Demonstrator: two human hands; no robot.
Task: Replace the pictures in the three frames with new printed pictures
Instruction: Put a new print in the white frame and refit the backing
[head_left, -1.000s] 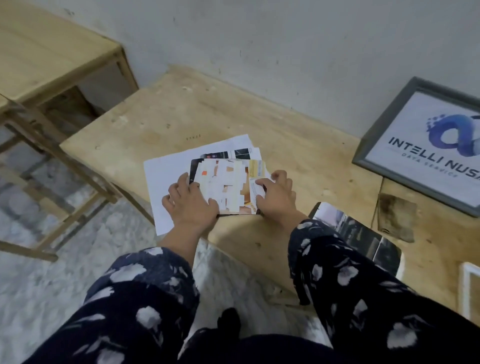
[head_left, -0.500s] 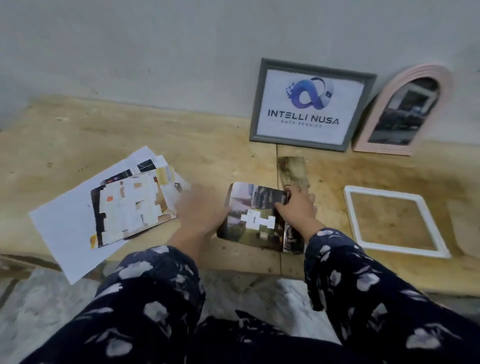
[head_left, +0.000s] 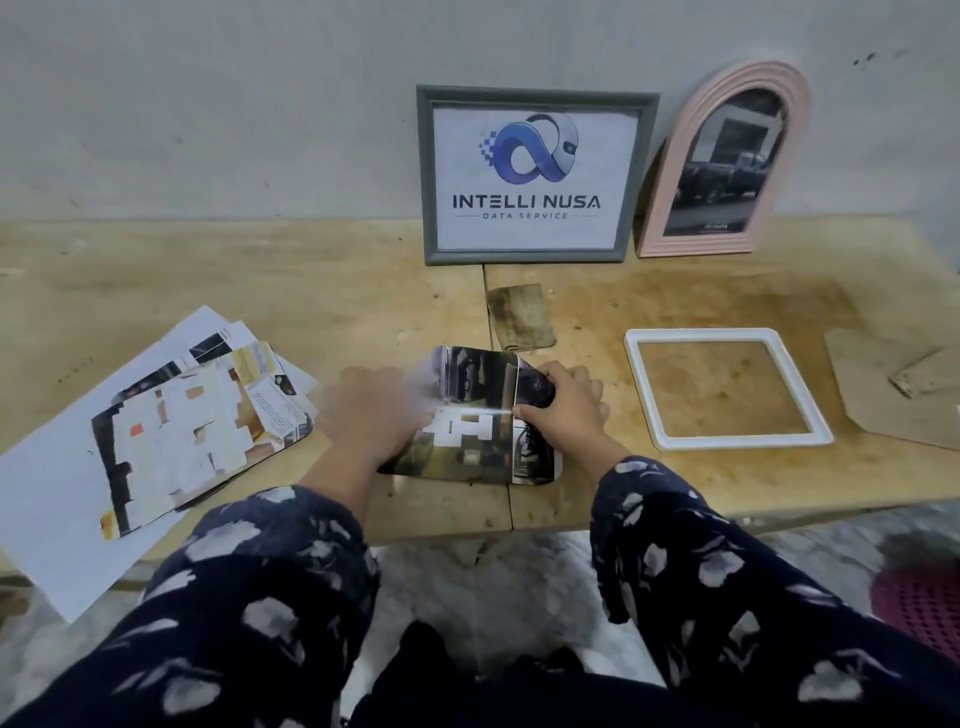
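Observation:
A dark printed picture (head_left: 470, 395) lies near the wooden table's (head_left: 311, 280) front edge, its far edge curling up. My left hand (head_left: 371, 410) rests on its left side, blurred. My right hand (head_left: 563, 408) pinches its right edge. A grey frame (head_left: 535, 174) with a logo print and a pink arched frame (head_left: 727, 156) with a dark picture lean on the wall. A white square frame (head_left: 724, 387) lies flat and empty to the right. A pile of printed pictures (head_left: 176, 431) sits on white paper at the left.
A brown backing board (head_left: 904, 384) lies at the far right. A small worn card (head_left: 522, 317) lies behind the picture. The wall runs close behind the table. A pink mesh object (head_left: 924, 603) sits on the floor at the lower right.
Both hands left the pile of pictures at the left and moved right onto the dark picture. The view swung right, and the frames came into sight.

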